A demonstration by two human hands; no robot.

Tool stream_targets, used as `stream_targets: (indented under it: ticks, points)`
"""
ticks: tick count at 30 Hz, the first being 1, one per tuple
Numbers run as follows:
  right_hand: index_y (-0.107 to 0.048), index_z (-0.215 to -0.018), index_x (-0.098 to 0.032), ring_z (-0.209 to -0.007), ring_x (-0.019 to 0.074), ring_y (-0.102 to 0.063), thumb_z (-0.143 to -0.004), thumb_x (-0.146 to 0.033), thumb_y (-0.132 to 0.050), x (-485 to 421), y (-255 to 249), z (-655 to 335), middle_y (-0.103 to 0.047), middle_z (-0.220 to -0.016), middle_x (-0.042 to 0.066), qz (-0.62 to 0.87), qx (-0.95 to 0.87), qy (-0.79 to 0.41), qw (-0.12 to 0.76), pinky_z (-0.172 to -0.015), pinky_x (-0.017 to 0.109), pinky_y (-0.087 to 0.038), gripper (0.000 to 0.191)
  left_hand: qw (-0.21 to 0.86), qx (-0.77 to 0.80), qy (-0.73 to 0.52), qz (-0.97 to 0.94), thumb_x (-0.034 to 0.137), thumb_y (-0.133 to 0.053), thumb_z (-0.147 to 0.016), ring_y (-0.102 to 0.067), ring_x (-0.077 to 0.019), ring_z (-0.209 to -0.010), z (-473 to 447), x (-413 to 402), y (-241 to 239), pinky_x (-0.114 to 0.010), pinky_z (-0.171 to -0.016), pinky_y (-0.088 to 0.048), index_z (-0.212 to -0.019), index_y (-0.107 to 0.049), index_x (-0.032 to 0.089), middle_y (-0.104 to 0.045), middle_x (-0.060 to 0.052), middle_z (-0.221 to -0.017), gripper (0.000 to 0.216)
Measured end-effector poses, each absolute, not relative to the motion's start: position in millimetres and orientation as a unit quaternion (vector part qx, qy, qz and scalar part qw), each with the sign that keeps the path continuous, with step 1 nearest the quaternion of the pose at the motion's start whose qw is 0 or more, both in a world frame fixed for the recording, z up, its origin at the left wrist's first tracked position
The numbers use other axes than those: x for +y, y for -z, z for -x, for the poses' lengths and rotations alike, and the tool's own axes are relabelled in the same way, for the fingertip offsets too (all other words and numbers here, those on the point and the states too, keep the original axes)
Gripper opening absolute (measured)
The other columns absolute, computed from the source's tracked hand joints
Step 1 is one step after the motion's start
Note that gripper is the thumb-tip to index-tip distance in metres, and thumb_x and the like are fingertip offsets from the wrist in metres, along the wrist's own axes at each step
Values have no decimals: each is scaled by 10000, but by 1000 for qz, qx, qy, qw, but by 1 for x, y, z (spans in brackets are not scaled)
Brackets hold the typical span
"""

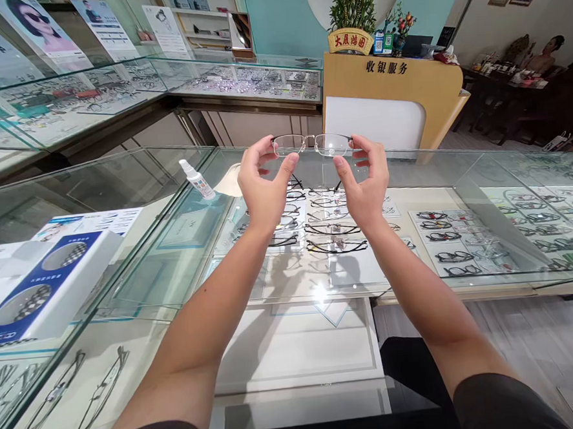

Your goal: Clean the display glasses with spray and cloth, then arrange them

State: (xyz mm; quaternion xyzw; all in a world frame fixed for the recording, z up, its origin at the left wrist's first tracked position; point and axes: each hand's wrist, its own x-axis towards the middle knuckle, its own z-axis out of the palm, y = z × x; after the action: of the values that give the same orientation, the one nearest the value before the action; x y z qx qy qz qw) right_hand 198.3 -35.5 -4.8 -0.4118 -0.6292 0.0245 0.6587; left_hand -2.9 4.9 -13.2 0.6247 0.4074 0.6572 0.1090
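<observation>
I hold a pair of thin metal-framed glasses [312,144] up above the glass display counter [182,247]. My left hand [264,183] pinches the frame's left lens end between thumb and fingers. My right hand [365,180] pinches the right end the same way. The lenses face away from me and the temples hang down behind my fingers. Beneath my hands, inside the case, lie rows of dark-framed glasses [333,228].
A small white spray bottle [196,178] lies on the counter left of my hands. A blue-and-white box [48,287] sits at the near left. A wooden cashier desk [391,98] with a plant [352,3] stands behind. More showcases line the back left.
</observation>
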Motion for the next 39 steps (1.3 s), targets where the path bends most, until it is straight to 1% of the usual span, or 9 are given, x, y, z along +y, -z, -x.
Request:
stream_targets:
  ticks: [3, 7, 13, 18, 22, 25, 31, 34, 39]
  points:
    - [-624, -1438, -346, -1262, 296, -638, -1056, -684, -624, -32, 8, -199, -650, -1356, 94, 397, -628, -29, 668, -1054, 528, -566, 510, 69, 405, -668, -621, 775, -757, -919, -726, -297, -1203, 2, 2, 11, -463, -1006, -592, -1400, -660, 273, -726, -110, -1312, 702]
    - [-614, -1447, -342, -1240, 291, -660, -1073, -690, -574, -29, 12, -200, -662, -1396, 99, 402, -629, -54, 664, -1029, 507, -572, 512, 3, 402, -673, -621, 779, -770, -904, -691, -317, -1224, 2, -2, 9, -500, -1034, -570, -1386, -645, 267, -682, -110, -1291, 714]
    - [-613, -1438, -334, -1239, 290, -672, -1072, -689, -569, -26, 16, -200, -686, -1408, 102, 417, -628, -68, 654, -1022, 499, -586, 512, -16, 403, -671, -623, 757, -800, -889, -675, -333, -1232, 1, -5, 9, -530, -1063, -561, -1385, -625, 284, -652, -112, -1315, 708]
    - [-607, -1467, -333, -1267, 305, -662, -1070, -676, -572, -28, 15, -200, -667, -1421, 107, 410, -628, -71, 657, -1057, 525, -582, 526, 21, 396, -672, -626, 750, -803, -891, -666, -333, -1275, 3, 0, 12, -527, -1084, -565, -1403, -627, 289, -663, -111, -1332, 711]
    - [-541, -1584, -377, -1399, 344, -586, -1096, -643, -516, -35, 10, -199, -599, -1504, 107, 401, -653, -38, 641, -1104, 594, -556, 556, 109, 378, -670, -630, 761, -783, -906, -705, -315, -1249, 7, 15, 17, -496, -1039, -604, -1441, -632, 298, -703, -115, -1360, 724]
    - [-485, -1650, -413, -1469, 368, -532, -1101, -628, -490, -38, 8, -198, -568, -1559, 96, 392, -676, -16, 623, -1157, 661, -515, 589, 165, 366, -666, -629, 786, -770, -901, -718, -325, -1264, 11, 26, 21, -505, -1046, -615, -1453, -642, 297, -710, -129, -1404, 749]
    - [-419, -1702, -421, -1487, 360, -525, -1115, -606, -452, -35, 10, -198, -554, -1595, 88, 391, -688, 29, 610, -1196, 670, -488, 617, 185, 356, -654, -641, 788, -786, -884, -715, -343, -1303, 15, 32, 25, -524, -1059, -626, -1478, -638, 302, -703, -142, -1441, 781]
    - [-388, -1720, -425, -1506, 363, -512, -1118, -620, -439, -32, 12, -198, -535, -1627, 85, 392, -691, 31, 606, -1194, 665, -492, 635, 166, 356, -657, -643, 773, -797, -883, -709, -338, -1309, 14, 29, 25, -509, -1051, -630, -1486, -617, 313, -697, -135, -1443, 780]
    - [-366, -1730, -435, -1537, 363, -499, -1100, -699, -441, -28, 16, -197, -526, -1659, 80, 392, -689, -30, 609, -1169, 666, -525, 687, 50, 374, -684, -625, 736, -836, -866, -629, -356, -1405, 12, 17, 21, -543, -1124, -581, -1509, -570, 327, -618, -124, -1503, 807]
